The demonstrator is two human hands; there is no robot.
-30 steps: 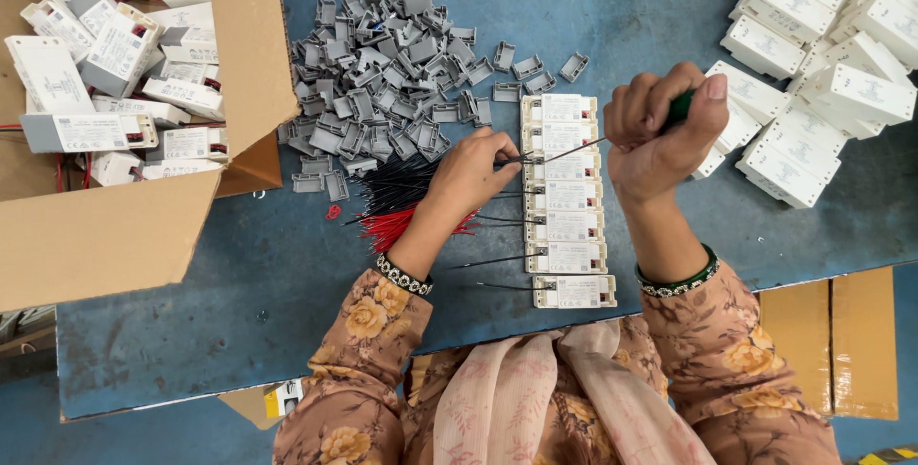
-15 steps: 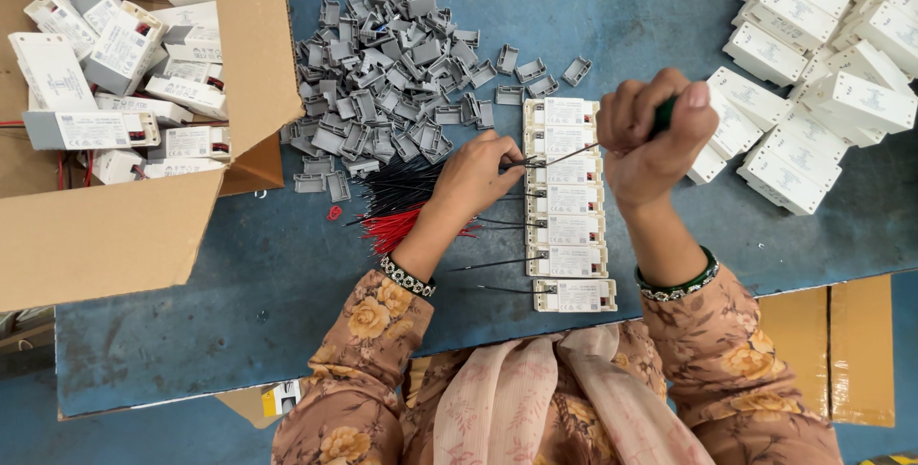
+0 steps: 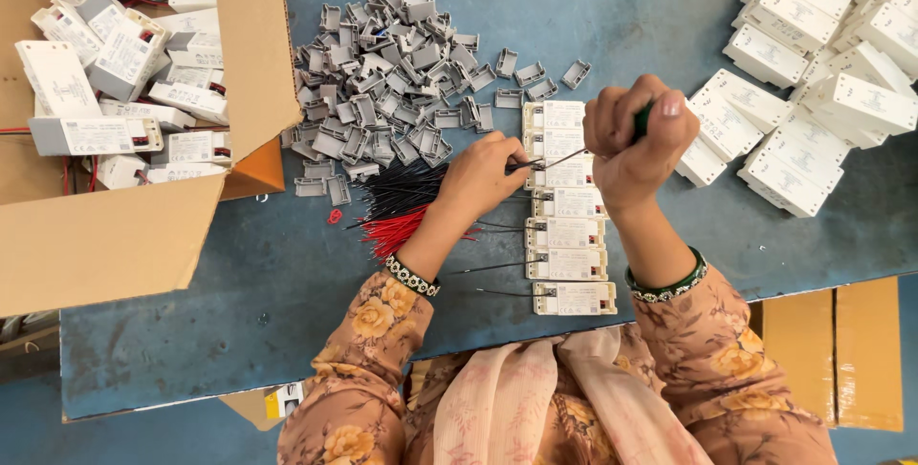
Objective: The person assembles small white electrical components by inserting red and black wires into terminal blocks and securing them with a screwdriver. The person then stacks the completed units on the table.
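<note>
Right hand (image 3: 636, 145) fisted on a green-handled screwdriver (image 3: 639, 121), tip at the white rectangular driver units (image 3: 566, 207) rowed on the blue surface (image 3: 239, 331). Left hand (image 3: 483, 176) pinches a black wire at the third unit — lower units appear wired, upper two not yet.

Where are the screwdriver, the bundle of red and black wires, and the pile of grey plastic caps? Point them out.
screwdriver (image 3: 566, 157), head view, on its metal shaft.
bundle of red and black wires (image 3: 402, 209), head view, mid-bundle.
pile of grey plastic caps (image 3: 392, 73), head view, centre of heap.

Open brown cardboard box (image 3: 124, 236) at left; white rectangular labels (image 3: 564, 202), perhaps printed, on the middle units.
</note>
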